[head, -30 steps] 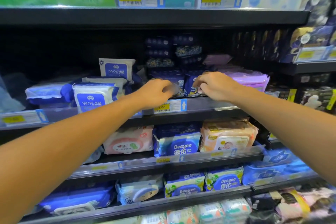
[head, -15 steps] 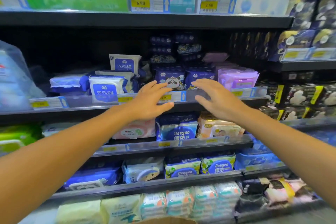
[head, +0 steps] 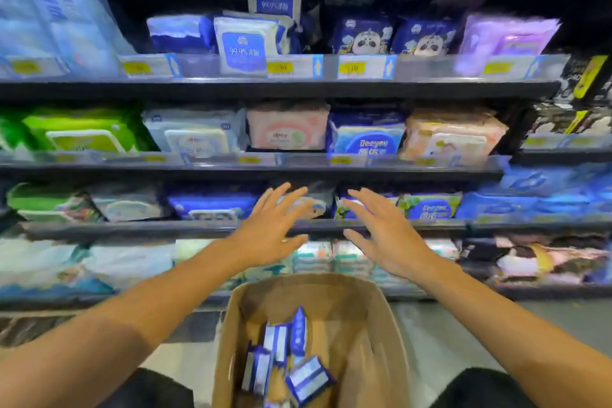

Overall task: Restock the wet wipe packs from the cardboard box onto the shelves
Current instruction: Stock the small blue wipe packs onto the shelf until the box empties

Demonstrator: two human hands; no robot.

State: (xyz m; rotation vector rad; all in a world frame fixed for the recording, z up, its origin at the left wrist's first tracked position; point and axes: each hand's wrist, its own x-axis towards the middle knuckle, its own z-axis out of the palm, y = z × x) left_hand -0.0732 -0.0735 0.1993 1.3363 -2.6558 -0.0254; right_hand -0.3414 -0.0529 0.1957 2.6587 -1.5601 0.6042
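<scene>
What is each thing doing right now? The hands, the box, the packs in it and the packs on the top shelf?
Left hand: open, fingers spread, empty.
Right hand: open, fingers spread, empty.
Cardboard box: open on top, partly filled.
Blue-and-white packs in the box: loose, tilted, jumbled at the bottom.
Panda packs: upright, side by side on the top shelf.
99.9% pack: upright at the shelf's front edge.

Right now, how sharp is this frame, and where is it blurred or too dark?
Head view: motion blur smears the lower shelf packs and price tags; panda packs read fairly clearly; the upper shelf recess is near black; both open hands and the cardboard box are softly blurred.
</scene>
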